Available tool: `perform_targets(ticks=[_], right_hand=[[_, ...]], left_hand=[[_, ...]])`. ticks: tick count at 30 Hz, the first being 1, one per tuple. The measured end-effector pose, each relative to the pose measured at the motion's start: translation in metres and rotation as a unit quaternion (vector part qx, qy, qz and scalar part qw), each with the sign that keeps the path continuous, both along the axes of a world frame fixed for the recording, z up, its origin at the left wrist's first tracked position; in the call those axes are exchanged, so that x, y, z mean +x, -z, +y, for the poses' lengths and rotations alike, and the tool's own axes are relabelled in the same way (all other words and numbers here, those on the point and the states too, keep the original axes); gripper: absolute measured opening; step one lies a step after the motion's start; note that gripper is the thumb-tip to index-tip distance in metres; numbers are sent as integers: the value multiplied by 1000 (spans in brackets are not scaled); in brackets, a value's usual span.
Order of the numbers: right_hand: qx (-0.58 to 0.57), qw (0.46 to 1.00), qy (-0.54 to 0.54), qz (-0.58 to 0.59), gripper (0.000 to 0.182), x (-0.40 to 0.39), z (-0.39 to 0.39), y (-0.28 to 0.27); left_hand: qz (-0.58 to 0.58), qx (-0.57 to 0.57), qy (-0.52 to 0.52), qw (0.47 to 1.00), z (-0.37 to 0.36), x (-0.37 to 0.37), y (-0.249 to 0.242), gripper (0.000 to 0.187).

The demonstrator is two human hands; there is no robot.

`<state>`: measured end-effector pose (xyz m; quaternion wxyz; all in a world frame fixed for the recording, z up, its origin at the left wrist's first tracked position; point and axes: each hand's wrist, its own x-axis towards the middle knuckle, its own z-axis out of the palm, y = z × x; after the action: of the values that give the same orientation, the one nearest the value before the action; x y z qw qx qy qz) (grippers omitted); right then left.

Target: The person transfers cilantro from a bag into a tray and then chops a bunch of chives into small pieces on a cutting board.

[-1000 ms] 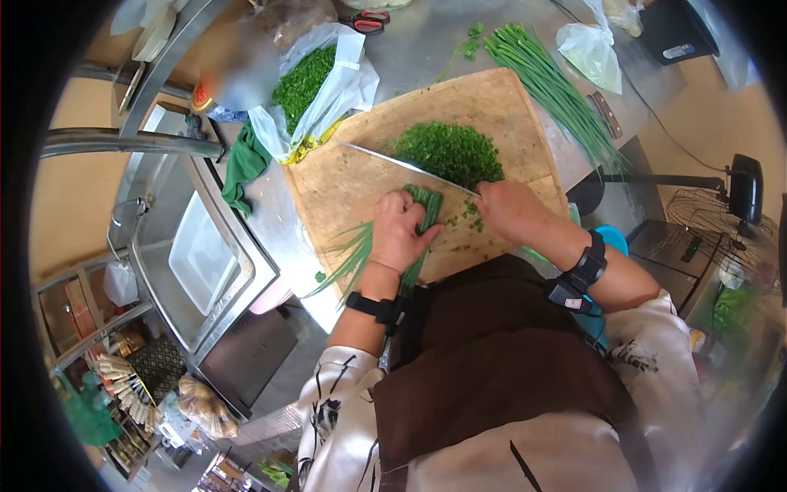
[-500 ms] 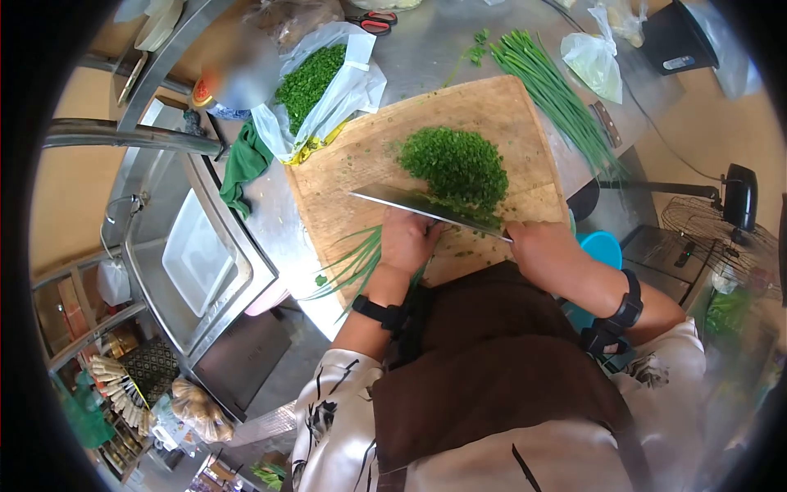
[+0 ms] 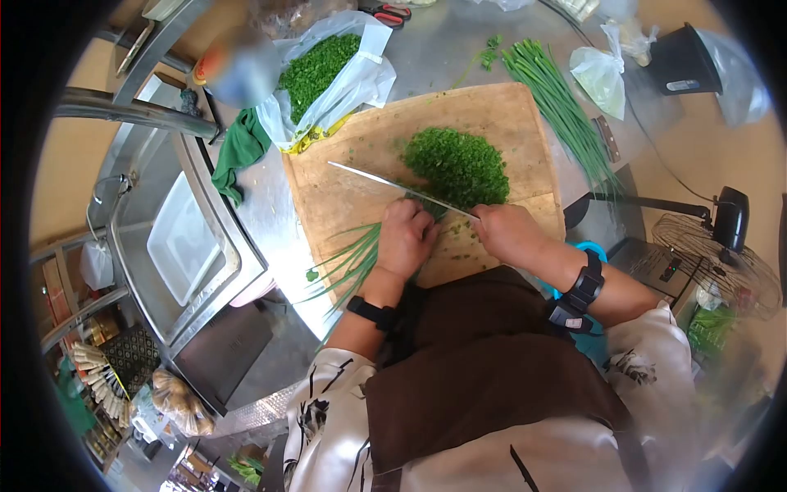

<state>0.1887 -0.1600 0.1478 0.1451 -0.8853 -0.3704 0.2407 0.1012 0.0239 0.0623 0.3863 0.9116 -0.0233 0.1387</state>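
Note:
My left hand [image 3: 406,239] is closed on a bunch of thin scallions [image 3: 354,256], pressing them to the wooden cutting board [image 3: 336,184]. Their long green ends trail out to the left over the board's edge. In my right hand [image 3: 512,233] is the handle of a kitchen knife [image 3: 379,178]. Its blade stands nearly edge-on, slanting up to the left just beyond my left fingers. Against the blade's far side lies a heap of finely chopped scallions [image 3: 457,166]. My fingers hide the cut ends and most of the knife handle.
A white plastic bag [image 3: 373,78] of chopped greens [image 3: 324,70] stands at the board's far left corner, beside a green cloth [image 3: 242,152]. Whole scallions [image 3: 561,107] lie right of the board. A metal sink [image 3: 246,271] is at left, a fan [image 3: 730,221] at right.
My right hand and the knife have shifted left and slightly away from my body, close to my left hand. The blade has turned from showing its flat side to nearly edge-on.

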Motion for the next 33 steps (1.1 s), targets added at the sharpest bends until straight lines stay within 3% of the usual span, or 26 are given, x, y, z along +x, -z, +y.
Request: perform_targets(ticks=[2, 7, 16, 20, 25, 28, 33], right_hand=[[6, 1000, 3, -20, 16, 4, -7, -5], [-124, 992, -13, 0, 11, -11, -22, -65], [-32, 999, -18, -17, 12, 1, 10, 1], [-40, 999, 0, -8, 19, 11, -2, -5], [-118, 993, -2, -7, 16, -11, -22, -67], [-139, 990, -13, -11, 14, -15, -28, -52], [-78, 996, -35, -29, 13, 0, 15, -5]], left_hand=[[-13, 3, -12, 1000, -1, 0, 2, 16], [-35, -7, -6, 999, 0, 1, 6, 15], [-28, -11, -19, 999, 0, -1, 4, 15], [-28, 2, -19, 999, 0, -2, 6, 15], [-28, -20, -22, 999, -1, -4, 11, 13], [-41, -22, -24, 999, -1, -1, 12, 14], [-46, -9, -36, 998, -2, -3, 10, 12]])
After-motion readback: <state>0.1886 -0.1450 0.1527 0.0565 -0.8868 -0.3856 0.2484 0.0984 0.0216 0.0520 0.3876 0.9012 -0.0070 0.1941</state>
